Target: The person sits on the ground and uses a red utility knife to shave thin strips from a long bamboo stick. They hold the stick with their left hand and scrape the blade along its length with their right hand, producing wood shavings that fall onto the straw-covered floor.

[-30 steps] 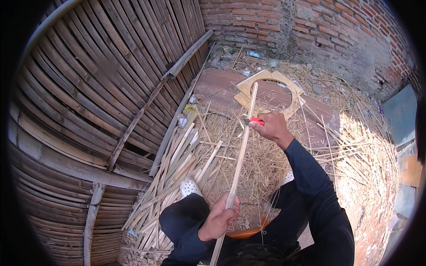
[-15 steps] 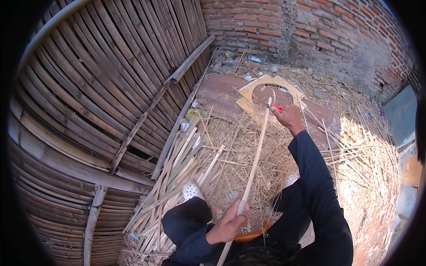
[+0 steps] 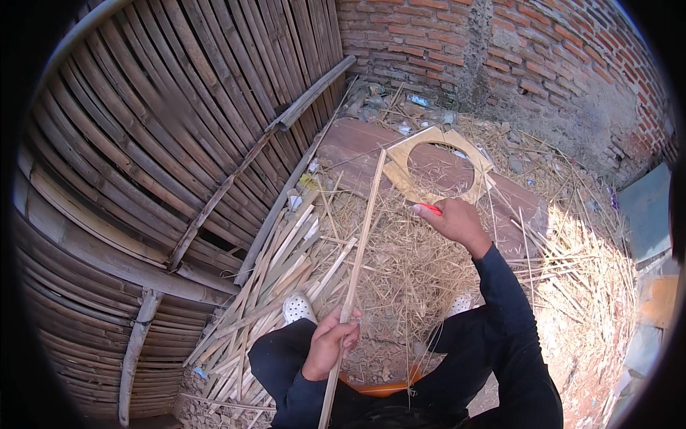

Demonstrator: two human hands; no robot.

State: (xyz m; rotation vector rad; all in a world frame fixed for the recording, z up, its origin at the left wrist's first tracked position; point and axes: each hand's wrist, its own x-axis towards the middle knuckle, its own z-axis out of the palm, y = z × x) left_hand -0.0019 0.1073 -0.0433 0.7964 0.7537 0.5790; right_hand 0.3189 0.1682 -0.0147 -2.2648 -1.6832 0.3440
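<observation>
Since a moment earlier the right hand (image 3: 457,223) has drawn back off the far tip of the bamboo strip (image 3: 357,257) and now sits to its right, fingers clamped on a small red-handled tool (image 3: 431,209). The left hand (image 3: 330,344) grips the strip low down, fingers wrapped around it, just above the person's dark-clad knee.

The strip runs long and nearly upright in the view, its near end passing the lower edge and its far end pointing away toward a flat wooden frame with a round cut-out (image 3: 436,166); the tip lies just beside that frame's left corner. The frame rests on a reddish board (image 3: 357,143) with only loose shavings showing through its opening.

A bundle of split bamboo slats (image 3: 286,279) lies left of the strip, fanned along the foot of a bamboo-slat wall (image 3: 164,129). Dry straw and shavings (image 3: 414,272) cover the ground ahead and to the right, bounded at the far side by a brick wall (image 3: 514,50).
</observation>
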